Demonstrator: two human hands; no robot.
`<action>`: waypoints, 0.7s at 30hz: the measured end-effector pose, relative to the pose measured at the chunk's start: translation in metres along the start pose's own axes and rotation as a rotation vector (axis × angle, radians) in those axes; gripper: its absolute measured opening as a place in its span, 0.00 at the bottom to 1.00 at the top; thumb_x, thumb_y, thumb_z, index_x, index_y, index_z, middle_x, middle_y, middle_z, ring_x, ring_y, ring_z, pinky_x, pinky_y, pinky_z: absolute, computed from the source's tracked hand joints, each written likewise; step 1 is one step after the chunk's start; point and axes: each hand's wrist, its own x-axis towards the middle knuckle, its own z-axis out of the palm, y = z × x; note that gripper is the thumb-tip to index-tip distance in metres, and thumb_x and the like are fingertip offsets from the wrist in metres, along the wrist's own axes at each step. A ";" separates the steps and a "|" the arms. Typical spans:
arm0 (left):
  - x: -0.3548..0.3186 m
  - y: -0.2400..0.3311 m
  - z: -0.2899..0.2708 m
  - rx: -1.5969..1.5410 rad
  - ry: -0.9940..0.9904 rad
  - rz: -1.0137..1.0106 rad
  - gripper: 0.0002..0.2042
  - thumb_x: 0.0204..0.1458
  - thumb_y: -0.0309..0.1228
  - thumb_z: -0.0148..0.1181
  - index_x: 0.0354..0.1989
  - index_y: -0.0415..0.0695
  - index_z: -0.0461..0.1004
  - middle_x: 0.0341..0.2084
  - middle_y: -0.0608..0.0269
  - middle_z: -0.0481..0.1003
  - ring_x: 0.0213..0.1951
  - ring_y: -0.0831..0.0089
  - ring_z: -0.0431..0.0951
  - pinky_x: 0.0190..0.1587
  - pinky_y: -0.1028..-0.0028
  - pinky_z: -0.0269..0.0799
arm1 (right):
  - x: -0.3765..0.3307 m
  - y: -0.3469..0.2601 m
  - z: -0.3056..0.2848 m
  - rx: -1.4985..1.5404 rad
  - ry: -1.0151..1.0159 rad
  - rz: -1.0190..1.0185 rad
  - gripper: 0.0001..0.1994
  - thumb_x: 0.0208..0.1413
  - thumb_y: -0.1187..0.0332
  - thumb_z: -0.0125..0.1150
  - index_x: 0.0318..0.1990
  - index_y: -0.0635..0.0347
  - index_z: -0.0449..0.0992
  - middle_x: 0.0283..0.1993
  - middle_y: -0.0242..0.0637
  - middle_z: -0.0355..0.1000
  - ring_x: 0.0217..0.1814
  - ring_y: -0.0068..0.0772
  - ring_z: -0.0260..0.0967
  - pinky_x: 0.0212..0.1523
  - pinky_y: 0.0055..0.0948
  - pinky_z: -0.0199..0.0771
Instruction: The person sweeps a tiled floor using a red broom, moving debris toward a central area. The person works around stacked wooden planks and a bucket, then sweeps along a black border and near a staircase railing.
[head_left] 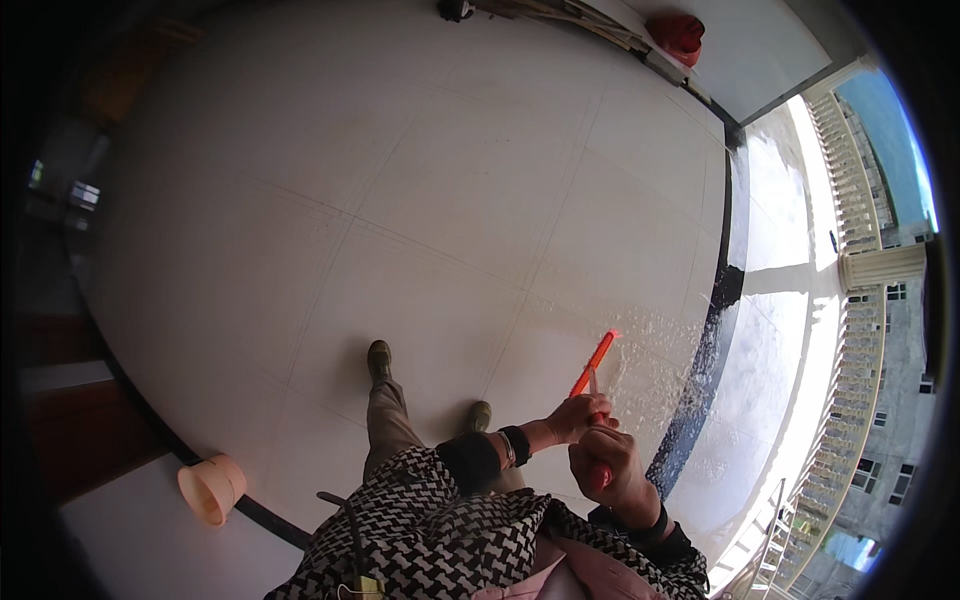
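Both my hands are closed around the pole of a floor squeegee with a straight orange-red head [593, 363]. My left hand [577, 418] grips the pole on the side closer to the head. Nearer my body, my right hand [608, 462] wraps the red grip, whose rounded end pokes out of the fist. The head rests on or just above the pale tiled floor [430, 240]. Water [655, 365] with white flecks spreads to its right, toward the dark threshold strip [690, 420].
A cream-orange bucket [212, 490] stands at the lower left beside a dark floor border. My boots [379, 362] are on the tiles. At the far right, a balustrade [862, 350] lines a sunlit balcony. A red object [677, 38] and several boards [590, 28] lie along the far wall.
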 end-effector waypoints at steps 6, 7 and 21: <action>-0.055 0.046 -0.157 0.622 0.515 0.078 0.17 0.50 0.44 0.71 0.24 0.48 0.69 0.22 0.67 0.74 0.27 0.60 0.76 0.29 0.62 0.71 | 0.076 -0.047 0.033 0.474 0.143 -0.195 0.05 0.53 0.80 0.57 0.28 0.65 0.68 0.24 0.41 0.69 0.26 0.38 0.69 0.32 0.33 0.73; -0.071 0.048 -0.191 0.714 0.586 0.057 0.18 0.49 0.44 0.71 0.23 0.48 0.69 0.21 0.67 0.73 0.26 0.60 0.74 0.28 0.63 0.71 | 0.098 -0.051 0.054 0.587 0.157 -0.230 0.05 0.55 0.78 0.57 0.28 0.65 0.68 0.25 0.40 0.70 0.26 0.38 0.70 0.32 0.34 0.73; -0.344 -0.105 -0.732 0.925 0.804 -0.656 0.17 0.46 0.35 0.70 0.17 0.38 0.71 0.23 0.51 0.74 0.28 0.50 0.76 0.32 0.56 0.72 | 0.479 -0.060 0.538 0.774 -0.368 -0.417 0.05 0.57 0.80 0.61 0.38 0.67 0.73 0.41 0.43 0.72 0.48 0.46 0.70 0.49 0.36 0.72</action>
